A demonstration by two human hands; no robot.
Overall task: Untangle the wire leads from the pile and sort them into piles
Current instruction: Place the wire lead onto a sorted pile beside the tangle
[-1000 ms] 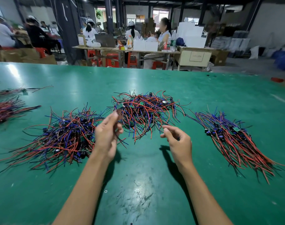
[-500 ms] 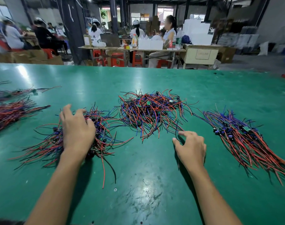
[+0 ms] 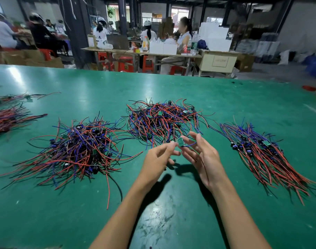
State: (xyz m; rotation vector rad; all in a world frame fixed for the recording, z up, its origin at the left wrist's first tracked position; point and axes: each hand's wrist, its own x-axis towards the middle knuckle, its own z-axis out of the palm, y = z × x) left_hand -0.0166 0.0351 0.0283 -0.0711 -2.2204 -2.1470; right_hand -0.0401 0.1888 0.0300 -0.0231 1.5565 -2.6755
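**Head view: one lead lifted from the middle pile, not yet sorted**

Step in hand, as I judge it: pulling a single lead free of the tangle. My left hand (image 3: 158, 157) pinches a small green board (image 3: 180, 141) between thumb and forefinger tips; the other fingers curl loosely below. My right hand (image 3: 203, 157) is mostly spread, palm turned inward, fingers long and relaxed. A blue wire (image 3: 189, 145) runs from the board across to those fingers, and thin wires trail down over the palm. Whether the right thumb actually nips the wire, I cannot tell; it looks more like guiding than gripping.

Where things lie:
- Middle pile (image 3: 162, 121), knotted, just beyond my hands; the lead's far ends seem to run back into it.
- Left pile (image 3: 78, 150), loose and messy, on the counter (image 3: 171, 212).
- Right pile (image 3: 265, 153), wires combed roughly parallel: the sorted one, I'd say.
- Further bundles (image 3: 8, 119) at the far left edge.

Next move calls for: a firm left pinch on the board, running the right fingers along the wires to slip them out of the knot without dragging neighbours, then laying the lead aligned with a sorted pile. Snagging is the likely trouble.
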